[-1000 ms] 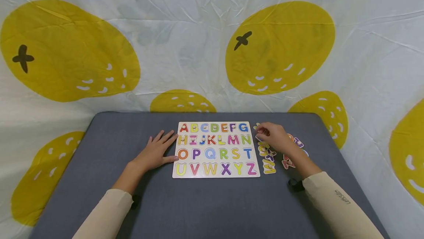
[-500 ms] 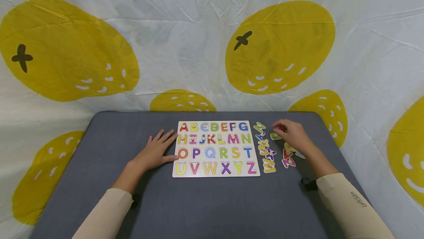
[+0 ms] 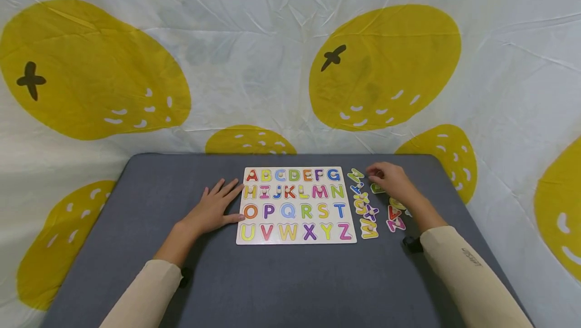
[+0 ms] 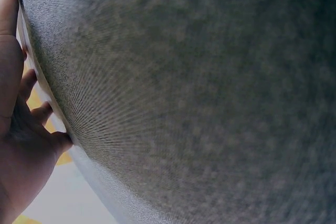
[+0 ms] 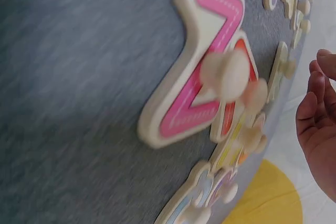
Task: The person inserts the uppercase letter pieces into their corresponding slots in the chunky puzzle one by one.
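My left hand (image 3: pixel 215 206) lies spread on the grey table, fingertips and thumb touching the left edge of the wooden alphabet puzzle board (image 3: pixel 297 243); the left wrist view shows part of this hand (image 4: pixel 23 166). The right hand (image 3: pixel 392 181) is raised above the loose letters, its fingers loosely bent with nothing visible between them. Below its fingertips lies a green letter piece (image 3: pixel 376 188), with a green N piece (image 3: pixel 356 174) just to the left. In the right wrist view the hand (image 5: pixel 320 124) appears at the right edge, beyond a pink Z piece (image 5: pixel 178 114) with a wooden knob.
Loose letters line the board's right side, among them a purple X piece (image 3: pixel 371 212) and a yellow W piece (image 3: pixel 369 228). Farther right, a red V piece (image 3: pixel 393 212) overlaps other pieces, some hidden under the right forearm. A fruit-patterned cloth (image 3: pixel 272 75) hangs behind the table (image 3: pixel 295 287).
My right hand has moved from over the green N piece to the right, then slightly back left, uncovering the column of letters beside the board. The left hand has stayed put.
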Demonstrator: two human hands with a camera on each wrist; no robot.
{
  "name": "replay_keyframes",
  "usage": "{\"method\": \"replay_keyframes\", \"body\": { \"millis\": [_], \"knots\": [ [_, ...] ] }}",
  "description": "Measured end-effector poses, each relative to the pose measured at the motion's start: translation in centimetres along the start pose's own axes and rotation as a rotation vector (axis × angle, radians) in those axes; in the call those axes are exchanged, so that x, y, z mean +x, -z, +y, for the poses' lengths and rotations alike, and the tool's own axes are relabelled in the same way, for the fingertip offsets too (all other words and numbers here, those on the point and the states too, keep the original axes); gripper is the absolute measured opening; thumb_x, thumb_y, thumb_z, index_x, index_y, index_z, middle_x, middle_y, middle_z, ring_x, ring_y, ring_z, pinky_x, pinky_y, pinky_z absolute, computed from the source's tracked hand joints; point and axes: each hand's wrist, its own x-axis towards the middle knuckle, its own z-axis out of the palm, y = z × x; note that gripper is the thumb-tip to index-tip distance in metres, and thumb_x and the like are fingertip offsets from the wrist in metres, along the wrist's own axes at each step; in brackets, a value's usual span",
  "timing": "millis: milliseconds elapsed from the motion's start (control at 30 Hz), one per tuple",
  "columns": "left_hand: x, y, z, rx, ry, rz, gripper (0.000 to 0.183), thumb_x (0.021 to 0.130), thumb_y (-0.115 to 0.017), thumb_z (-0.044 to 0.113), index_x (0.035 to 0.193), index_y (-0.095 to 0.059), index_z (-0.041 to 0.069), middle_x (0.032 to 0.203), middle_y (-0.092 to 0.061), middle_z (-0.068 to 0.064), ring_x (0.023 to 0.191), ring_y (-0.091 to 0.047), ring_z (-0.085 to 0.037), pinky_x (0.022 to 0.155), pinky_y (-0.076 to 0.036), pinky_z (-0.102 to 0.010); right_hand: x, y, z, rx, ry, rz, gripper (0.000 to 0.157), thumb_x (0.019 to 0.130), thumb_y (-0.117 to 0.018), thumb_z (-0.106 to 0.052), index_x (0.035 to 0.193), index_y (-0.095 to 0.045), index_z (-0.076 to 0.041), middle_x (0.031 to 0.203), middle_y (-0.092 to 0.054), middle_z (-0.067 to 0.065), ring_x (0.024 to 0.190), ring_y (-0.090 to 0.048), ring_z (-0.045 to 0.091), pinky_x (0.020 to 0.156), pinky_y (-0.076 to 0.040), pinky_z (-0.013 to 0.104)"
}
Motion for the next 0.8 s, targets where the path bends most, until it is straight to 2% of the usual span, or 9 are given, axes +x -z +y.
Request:
{"method": "replay_keyframes", "body": {
  "millis": [133,300,367,667,800],
  "knots": [
    [0.0,-0.1,0.0,-0.005,0.003,0.001,0.097,0.090,-0.071,0.062,0.166,-0.027,0.022,0.172,-0.024,-0.010,0.158,-0.014,-0.047,0.117,-0.014,-0.078,1.0,-0.8,-0.6,-0.011,-0.006,-0.009,0.024,0.099,-0.071,-0.014,0.119,-0.072,0.000,0.104,-0.072,0.015,0.092,-0.065,0.028,0.084,-0.055,0.048],
    [-0.1,-0.3,0.0,-0.005,0.002,0.005,0.097,0.090,-0.070,0.062,0.166,-0.027,0.021,0.172,-0.025,-0.010,0.158,-0.014,-0.047,0.117,-0.014,-0.079,2.0,-2.0,-1.2,-0.047,-0.024,-0.004,0.023,0.097,-0.074,-0.020,0.111,-0.071,-0.001,0.090,-0.069,0.010,0.076,-0.058,0.020,0.068,-0.049,0.034],
    [-0.1,-0.3,0.0,-0.003,0.000,0.004,0.097,0.090,-0.070,0.063,0.166,-0.027,0.021,0.172,-0.025,-0.010,0.158,-0.014,-0.047,0.116,-0.015,-0.079,2.4,-2.3,-1.4,-0.052,-0.042,-0.002,0.024,0.097,-0.074,-0.022,0.108,-0.071,-0.002,0.087,-0.067,0.009,0.073,-0.057,0.019,0.066,-0.046,0.032],
    [-0.1,-0.6,0.0,-0.003,-0.013,0.008,0.096,0.090,-0.070,0.063,0.166,-0.028,0.021,0.172,-0.025,-0.010,0.158,-0.014,-0.047,0.116,-0.015,-0.079,2.9,-3.2,-1.7,-0.082,-0.074,0.006,0.019,0.098,-0.073,-0.020,0.097,-0.066,-0.002,0.082,-0.066,0.009,0.073,-0.057,0.020,0.067,-0.046,0.032],
    [-0.1,-0.6,0.0,0.001,-0.012,0.011,0.096,0.090,-0.070,0.063,0.166,-0.028,0.022,0.172,-0.025,-0.010,0.158,-0.014,-0.047,0.116,-0.016,-0.079,2.8,-3.1,-2.2,-0.085,-0.055,0.009,0.017,0.098,-0.072,-0.018,0.100,-0.068,-0.002,0.085,-0.067,0.010,0.075,-0.058,0.021,0.069,-0.048,0.034]
  ]
}}
